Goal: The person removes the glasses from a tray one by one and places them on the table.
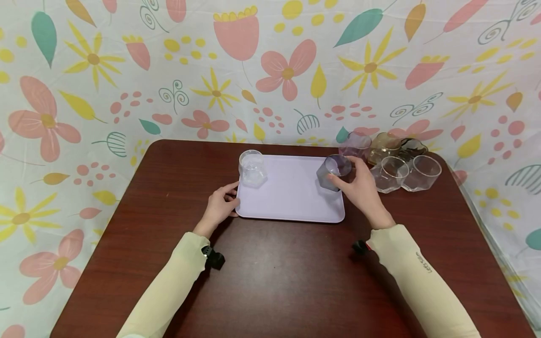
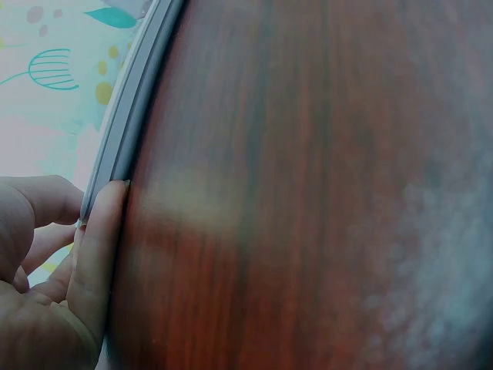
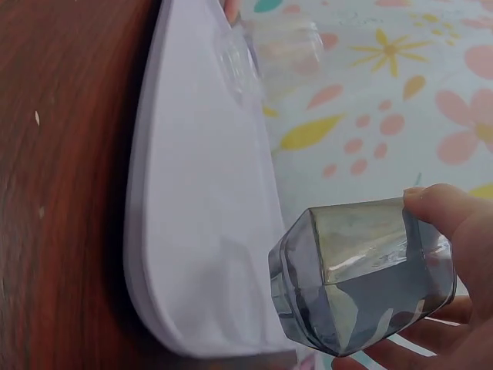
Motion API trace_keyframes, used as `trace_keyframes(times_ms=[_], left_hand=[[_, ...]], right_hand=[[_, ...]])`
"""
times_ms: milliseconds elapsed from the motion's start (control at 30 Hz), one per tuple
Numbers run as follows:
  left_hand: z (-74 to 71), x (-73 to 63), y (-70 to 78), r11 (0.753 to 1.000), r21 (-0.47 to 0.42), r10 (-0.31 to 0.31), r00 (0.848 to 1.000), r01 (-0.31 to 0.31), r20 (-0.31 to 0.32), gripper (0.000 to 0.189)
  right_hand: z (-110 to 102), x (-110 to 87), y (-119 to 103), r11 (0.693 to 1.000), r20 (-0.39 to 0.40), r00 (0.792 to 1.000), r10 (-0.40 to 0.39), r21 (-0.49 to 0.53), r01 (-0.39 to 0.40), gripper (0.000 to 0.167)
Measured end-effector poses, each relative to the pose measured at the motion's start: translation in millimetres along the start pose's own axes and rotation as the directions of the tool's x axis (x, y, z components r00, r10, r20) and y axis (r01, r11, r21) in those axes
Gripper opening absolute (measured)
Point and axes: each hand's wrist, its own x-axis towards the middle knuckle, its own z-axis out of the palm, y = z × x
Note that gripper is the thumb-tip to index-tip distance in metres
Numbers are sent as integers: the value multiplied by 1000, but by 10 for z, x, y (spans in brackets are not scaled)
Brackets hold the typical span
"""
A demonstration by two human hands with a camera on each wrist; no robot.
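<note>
A pale lilac tray (image 1: 291,192) lies on the table, and a clear glass (image 1: 253,171) stands upright at its left back corner. My left hand (image 1: 220,204) is at the tray's left edge; in the left wrist view its fingertips pinch the rim (image 2: 127,116). My right hand (image 1: 363,188) grips a smoky grey, faceted glass (image 1: 327,173) by its upper part, thumb on the near side. That grey glass (image 3: 362,270) is over the tray's right end, its base apart from the tray surface in the right wrist view.
Right of the tray, close to my right hand, stand two clear glasses (image 1: 389,176), a pink glass (image 1: 355,144), an amber glass (image 1: 383,146) and a dark glass (image 1: 412,148). The brown table (image 1: 274,277) ends at a flower-print cloth (image 1: 287,94) behind.
</note>
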Motion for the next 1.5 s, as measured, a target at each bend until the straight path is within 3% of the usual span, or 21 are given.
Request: trace_keyframes(times_ms=[500, 833, 1200, 1500], left_hand=[[-52, -6, 1, 1000, -15, -5, 1000, 5, 23, 59], [-85, 10, -12, 1000, -24, -14, 1000, 15, 25, 58], [-53, 14, -23, 999, -30, -22, 1000, 22, 13, 55], [-50, -5, -31, 998, -54, -28, 1000, 28, 2, 54]], right_hand=[[-241, 16, 203, 999, -114, 993, 32, -36, -36, 78], [-199, 24, 268, 991, -116, 990, 84, -91, -95, 84], [-132, 29, 259, 981, -148, 980, 131, -121, -149, 79], [-101, 29, 234, 979, -176, 977, 122, -140, -147, 82]])
